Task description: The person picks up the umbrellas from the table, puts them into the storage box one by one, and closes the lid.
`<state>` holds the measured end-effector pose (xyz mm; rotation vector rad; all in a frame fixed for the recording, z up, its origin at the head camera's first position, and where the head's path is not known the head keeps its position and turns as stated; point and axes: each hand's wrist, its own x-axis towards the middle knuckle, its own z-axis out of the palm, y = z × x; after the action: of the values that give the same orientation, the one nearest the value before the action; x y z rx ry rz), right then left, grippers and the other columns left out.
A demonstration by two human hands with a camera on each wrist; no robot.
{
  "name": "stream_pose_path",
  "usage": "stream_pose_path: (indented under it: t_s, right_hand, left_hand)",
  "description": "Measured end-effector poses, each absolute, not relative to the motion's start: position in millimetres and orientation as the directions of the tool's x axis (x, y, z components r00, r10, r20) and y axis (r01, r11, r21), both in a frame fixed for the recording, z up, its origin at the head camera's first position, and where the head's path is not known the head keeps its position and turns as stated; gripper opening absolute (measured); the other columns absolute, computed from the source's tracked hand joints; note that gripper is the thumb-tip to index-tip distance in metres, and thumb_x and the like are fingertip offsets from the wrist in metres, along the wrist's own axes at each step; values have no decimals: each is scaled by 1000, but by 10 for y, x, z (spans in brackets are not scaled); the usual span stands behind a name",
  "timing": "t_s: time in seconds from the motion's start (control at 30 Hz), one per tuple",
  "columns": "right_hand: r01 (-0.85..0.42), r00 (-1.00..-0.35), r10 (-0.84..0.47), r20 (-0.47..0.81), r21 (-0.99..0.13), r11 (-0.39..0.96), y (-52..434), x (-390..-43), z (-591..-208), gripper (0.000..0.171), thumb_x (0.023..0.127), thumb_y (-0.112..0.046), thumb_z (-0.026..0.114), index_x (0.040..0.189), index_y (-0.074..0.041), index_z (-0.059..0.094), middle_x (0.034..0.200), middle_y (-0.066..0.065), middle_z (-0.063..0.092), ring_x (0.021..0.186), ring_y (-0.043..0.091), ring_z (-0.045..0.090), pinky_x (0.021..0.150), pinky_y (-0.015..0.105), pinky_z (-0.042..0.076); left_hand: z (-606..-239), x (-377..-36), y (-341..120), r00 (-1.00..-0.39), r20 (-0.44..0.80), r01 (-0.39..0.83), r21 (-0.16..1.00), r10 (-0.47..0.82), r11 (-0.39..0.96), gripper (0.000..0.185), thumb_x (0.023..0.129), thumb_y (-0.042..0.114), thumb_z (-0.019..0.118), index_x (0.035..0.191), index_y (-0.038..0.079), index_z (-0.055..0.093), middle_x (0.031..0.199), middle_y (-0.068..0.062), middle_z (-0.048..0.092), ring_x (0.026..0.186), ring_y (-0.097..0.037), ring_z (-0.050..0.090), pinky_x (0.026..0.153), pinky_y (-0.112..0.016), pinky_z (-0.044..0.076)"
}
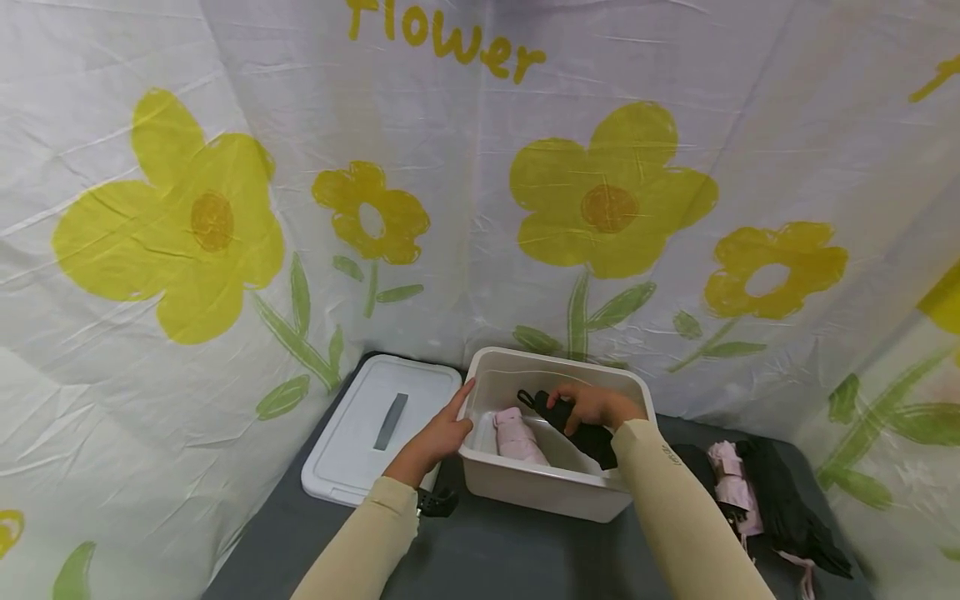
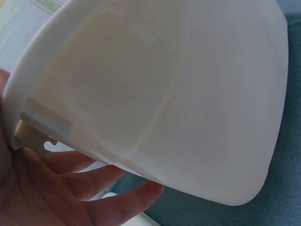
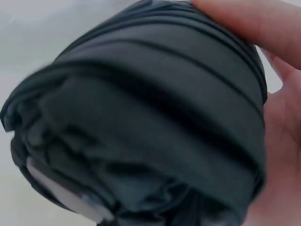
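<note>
A white storage bin (image 1: 551, 492) stands on the dark table. My left hand (image 1: 444, 429) holds its left rim, and in the left wrist view the fingers (image 2: 127, 202) lie along the outside of the wall. Inside the bin, my right hand (image 1: 592, 407) grips a black folded umbrella (image 1: 596, 442), which lies slanted with its strap loop toward the back left. Close up, the right wrist view shows the umbrella's gathered dark cloth (image 3: 155, 108) against my palm. A pink folded umbrella (image 1: 517, 437) lies in the bin to the left of the black one.
Left of the bin lies its white lid (image 1: 341, 446) with a grey handle (image 1: 391, 422). On the table's right side are another pink folded umbrella (image 1: 733, 483) and a long black folded umbrella (image 1: 787, 508). A flower-printed sheet (image 1: 450, 317) hangs close behind the table.
</note>
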<state>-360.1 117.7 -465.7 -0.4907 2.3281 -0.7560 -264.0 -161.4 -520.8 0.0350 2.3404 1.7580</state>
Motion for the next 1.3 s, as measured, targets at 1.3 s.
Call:
stream_pose_path:
  t_s: [1.3]
  right_hand:
    - [61, -699, -487, -524, -722, 690, 1037, -3555, -4686, 31, 93, 3, 42, 123, 5, 49, 130, 29, 47, 103, 48, 60, 75, 53, 55]
  left_hand:
    - [-5150, -2605, -1612, -987, -97, -51, 948, 131, 315, 72, 92, 6, 41, 156, 31, 18, 160, -17, 22, 141, -38, 30, 106, -60, 31]
